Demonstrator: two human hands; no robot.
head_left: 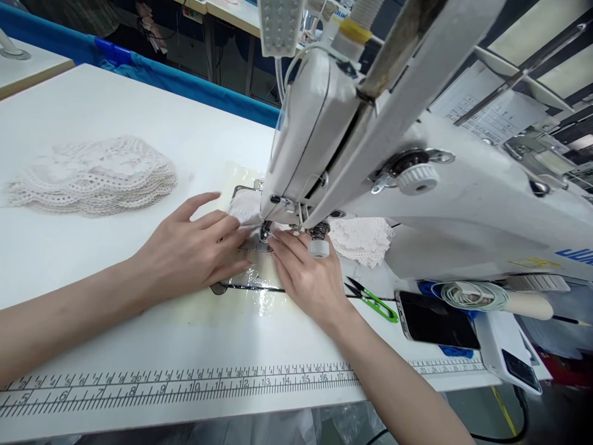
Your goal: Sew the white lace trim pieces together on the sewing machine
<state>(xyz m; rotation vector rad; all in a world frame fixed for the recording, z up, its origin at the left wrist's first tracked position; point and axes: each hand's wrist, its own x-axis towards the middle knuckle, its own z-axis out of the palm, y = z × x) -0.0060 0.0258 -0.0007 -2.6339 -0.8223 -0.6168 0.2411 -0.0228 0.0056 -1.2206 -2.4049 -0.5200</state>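
Note:
A white fabric piece lies on the needle plate of a sewing machine, partly hidden by the machine head and my fingers. My left hand is on the left of the presser foot, its fingertips gripping the near edge of the fabric, where small folds show; its little finger is lifted away. Right of the foot, my right hand lies palm down with its fingers stretched toward the needle area, close to the fabric. The fingertips there are partly covered by machine parts.
A stack of white eyelet-lace pieces sits at the left. More white lace lies behind my right hand. Green thread snips, a phone and a white device are at the right. A printed ruler runs along the front edge.

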